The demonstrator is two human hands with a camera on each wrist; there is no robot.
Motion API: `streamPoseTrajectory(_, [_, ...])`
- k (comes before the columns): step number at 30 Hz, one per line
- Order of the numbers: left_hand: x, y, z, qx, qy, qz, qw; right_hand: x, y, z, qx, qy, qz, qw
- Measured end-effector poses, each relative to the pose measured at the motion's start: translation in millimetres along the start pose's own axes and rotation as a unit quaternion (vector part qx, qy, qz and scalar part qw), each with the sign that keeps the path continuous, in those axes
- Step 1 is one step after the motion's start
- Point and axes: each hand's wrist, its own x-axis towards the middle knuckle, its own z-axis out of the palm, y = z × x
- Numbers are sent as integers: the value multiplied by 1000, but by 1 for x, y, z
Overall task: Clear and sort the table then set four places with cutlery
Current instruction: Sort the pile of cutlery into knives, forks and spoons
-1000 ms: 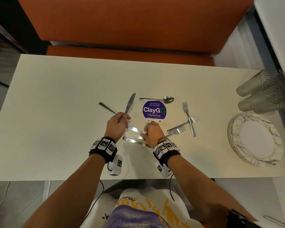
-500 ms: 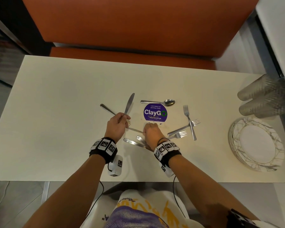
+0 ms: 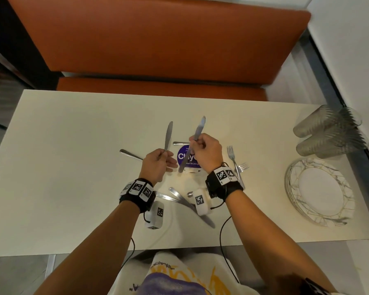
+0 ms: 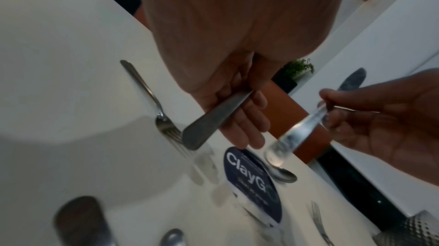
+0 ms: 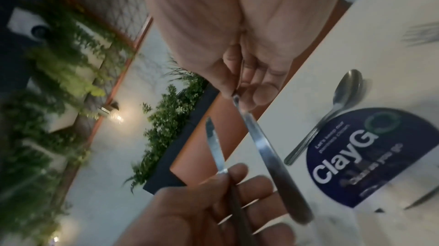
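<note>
Knives raised above table: left hand pinches first knife by handle, blade pointing away; right hand grips second knife mid-length, handle end over purple ClayGo sticker. Fork lies left of hands, spoon beside sticker, crossed forks right. More cutlery under wrists. Stacked plates, tumblers far right.

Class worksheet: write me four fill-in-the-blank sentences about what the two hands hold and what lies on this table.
1. Each hand holds a ____.
2. The plates are stacked at the table's ____ end.
3. The sticker reads ____.
4. The right hand hovers above the ____.

Missing words: knife; right; ClayGo; sticker
</note>
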Motion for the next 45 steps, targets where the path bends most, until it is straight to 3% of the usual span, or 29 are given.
streamPoseTrajectory(5, [-3,14,23,34,-48,-1,998,-3,-7,2,55,-43,61,996])
streamPoseTrajectory(8, [-3,14,31,61,-43,4,997,-3,-10,0,109,-67,93,987])
streamPoseTrajectory(12, [-4,17,30,14,-41,-32,999,1,-7,-6,180,-135,91,970])
streamPoseTrajectory(23, [-5,28,23,4,-68,-64,996,1,-13,-11,228,-164,109,954])
streamPoseTrajectory(29, [-10,30,24,-18,-90,-56,994,0,-12,-11,177,-141,101,969])
streamPoseTrajectory(33, [-18,32,27,-32,-95,-71,992,-3,-10,-10,45,-127,36,990])
streamPoseTrajectory(37, [-21,29,27,-44,-94,-79,991,6,-4,-9,-104,-74,-18,992])
streamPoseTrajectory(40, [-20,24,23,-52,-99,-81,990,16,2,-15,-75,-45,-19,996])
streamPoseTrajectory(45, [-22,23,22,-49,-111,-84,989,20,4,-16,-24,-52,-31,998])
